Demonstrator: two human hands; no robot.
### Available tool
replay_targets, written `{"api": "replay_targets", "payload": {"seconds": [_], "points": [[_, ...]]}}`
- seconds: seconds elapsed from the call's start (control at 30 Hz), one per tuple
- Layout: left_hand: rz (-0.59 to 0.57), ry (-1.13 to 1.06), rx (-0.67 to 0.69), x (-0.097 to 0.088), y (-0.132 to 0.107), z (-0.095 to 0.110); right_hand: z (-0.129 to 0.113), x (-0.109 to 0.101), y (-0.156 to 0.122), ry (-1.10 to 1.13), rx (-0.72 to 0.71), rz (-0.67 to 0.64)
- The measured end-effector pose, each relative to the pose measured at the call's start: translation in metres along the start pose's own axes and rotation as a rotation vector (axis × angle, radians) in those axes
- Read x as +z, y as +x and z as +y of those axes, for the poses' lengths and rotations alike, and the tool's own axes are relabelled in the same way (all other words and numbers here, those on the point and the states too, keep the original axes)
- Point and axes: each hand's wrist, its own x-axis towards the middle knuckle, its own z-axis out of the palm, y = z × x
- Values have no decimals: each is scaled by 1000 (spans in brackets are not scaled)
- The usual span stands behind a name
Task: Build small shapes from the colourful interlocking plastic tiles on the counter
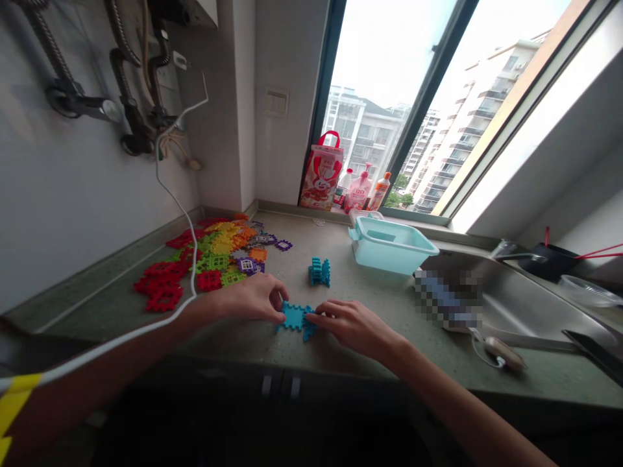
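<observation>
Near the counter's front edge, a small assembly of blue interlocking plastic tiles (293, 316) with notched edges lies between my hands. My left hand (260, 297) pinches its left side between thumb and fingers. From the right, my right hand (350, 322) grips the tile end, its fingers closed on the notched edge. Parts of the assembly under the fingertips are hidden. A little behind stands a group of blue tiles (318, 272), some upright and close together. Left of my hands spreads a pile of loose tiles (214, 262) in red, green, yellow, orange, purple and grey.
A light-blue plastic tub (393, 250) stands by the steel sink (518, 308). A white cable (195, 259) hangs across the left side, over the pile and my left arm. A red-and-white bag (322, 175) and several bottles (359, 192) line the windowsill. A blurred-out item lies by the sink.
</observation>
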Motion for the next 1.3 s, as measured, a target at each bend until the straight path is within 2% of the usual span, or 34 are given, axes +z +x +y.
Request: {"api": "replay_targets", "payload": {"seconds": [0.1, 0.17, 0.4, 0.7, 0.83, 1.0, 1.17, 1.3], "points": [[-83, -94, -11, -5, 0, -10, 1, -2, 5, -52, -18, -7], [-90, -157, -3, -6, -3, -15, 0, -1, 7, -87, -33, 0], [3, -303, -10, 4, -12, -22, 2, 12, 10, -159, -107, 122], [-2, -413, 1, 7, -12, -27, 6, 1, 37, -186, -262, 174], [17, -404, -10, 7, -12, -28, 7, 1, 42, -172, -269, 188], [18, -367, -11, 8, -13, -26, 13, 2, 31, -161, -255, 174], [44, -281, -18, 9, -14, -23, 20, 4, 6, -183, -237, 257], [52, -256, -26, 9, -14, -21, 14, 6, -2, -243, -253, 299]]}}
